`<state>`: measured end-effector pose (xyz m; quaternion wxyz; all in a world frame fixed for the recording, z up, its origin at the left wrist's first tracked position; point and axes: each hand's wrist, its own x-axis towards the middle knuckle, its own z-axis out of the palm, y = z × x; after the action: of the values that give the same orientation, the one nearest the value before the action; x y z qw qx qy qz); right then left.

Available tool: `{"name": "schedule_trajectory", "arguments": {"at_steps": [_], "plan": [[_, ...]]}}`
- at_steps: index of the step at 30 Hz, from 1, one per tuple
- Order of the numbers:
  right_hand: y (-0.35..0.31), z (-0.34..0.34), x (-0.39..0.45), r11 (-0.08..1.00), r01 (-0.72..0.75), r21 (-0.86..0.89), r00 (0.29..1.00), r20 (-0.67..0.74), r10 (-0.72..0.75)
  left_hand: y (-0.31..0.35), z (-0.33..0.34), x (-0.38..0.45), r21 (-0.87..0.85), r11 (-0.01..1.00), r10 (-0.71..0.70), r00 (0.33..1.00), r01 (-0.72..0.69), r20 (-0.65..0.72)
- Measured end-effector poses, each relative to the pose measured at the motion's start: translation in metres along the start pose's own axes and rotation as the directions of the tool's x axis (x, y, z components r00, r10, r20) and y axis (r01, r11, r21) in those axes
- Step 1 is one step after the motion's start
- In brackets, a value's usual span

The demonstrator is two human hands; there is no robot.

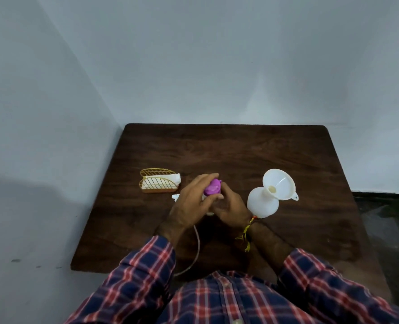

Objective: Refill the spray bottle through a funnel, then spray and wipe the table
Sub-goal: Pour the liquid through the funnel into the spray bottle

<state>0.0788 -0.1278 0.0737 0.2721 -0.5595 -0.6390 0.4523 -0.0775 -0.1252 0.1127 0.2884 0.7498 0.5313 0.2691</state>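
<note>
A white spray bottle (262, 203) stands at the middle right of the dark wooden table (240, 148), with a white funnel (279, 184) sitting tilted in its neck. At the table's middle both hands meet around a small bottle with a purple cap (213, 187). My left hand (193, 204) has its fingers around the purple cap. My right hand (231, 205) wraps the bottle's body, which is mostly hidden. A white spray head (175, 197) pokes out left of my left hand, and its thin tube (196, 249) curves toward the near edge.
A gold wire holder (157, 182) with white napkins (176, 178) stands at the left of the table. Grey walls close in behind and on the left. A dark floor lies to the right of the table. My checked sleeves cover the near edge.
</note>
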Motion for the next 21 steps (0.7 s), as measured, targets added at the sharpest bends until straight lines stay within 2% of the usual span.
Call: {"name": "schedule_trajectory", "arguments": {"at_steps": [3, 5, 10, 16, 18, 21], "plan": [[0.004, 0.002, -0.001, 0.998, -0.017, -0.054, 1.0, 0.008, 0.017, 0.005, 0.008, 0.002, 0.012, 1.0, 0.004, 1.0, -0.004, 0.007], [0.004, 0.001, -0.001, 0.997, 0.003, -0.078, 0.999, -0.041, -0.006, 0.008, 0.012, 0.003, 0.012, 1.0, -0.007, 1.0, 0.007, -0.015], [-0.007, -0.002, -0.006, 0.992, 0.052, -0.119, 0.984, -0.161, -0.071, 0.019, 0.02, 0.007, 0.046, 0.999, -0.02, 0.989, 0.027, -0.149], [-0.005, 0.0, -0.011, 0.976, 0.026, -0.217, 0.971, -0.226, -0.076, 0.025, 0.028, 0.01, 0.122, 0.989, -0.069, 0.993, 0.08, -0.091], [-0.004, 0.002, -0.015, 0.966, 0.001, -0.257, 0.977, -0.208, -0.056, 0.021, 0.025, 0.008, 0.2, 0.979, -0.019, 0.993, 0.042, -0.117], [-0.003, 0.006, -0.022, 0.955, 0.026, -0.294, 0.976, -0.2, -0.088, 0.019, 0.013, 0.013, 0.429, 0.896, 0.211, 0.96, -0.115, -0.183]]}}
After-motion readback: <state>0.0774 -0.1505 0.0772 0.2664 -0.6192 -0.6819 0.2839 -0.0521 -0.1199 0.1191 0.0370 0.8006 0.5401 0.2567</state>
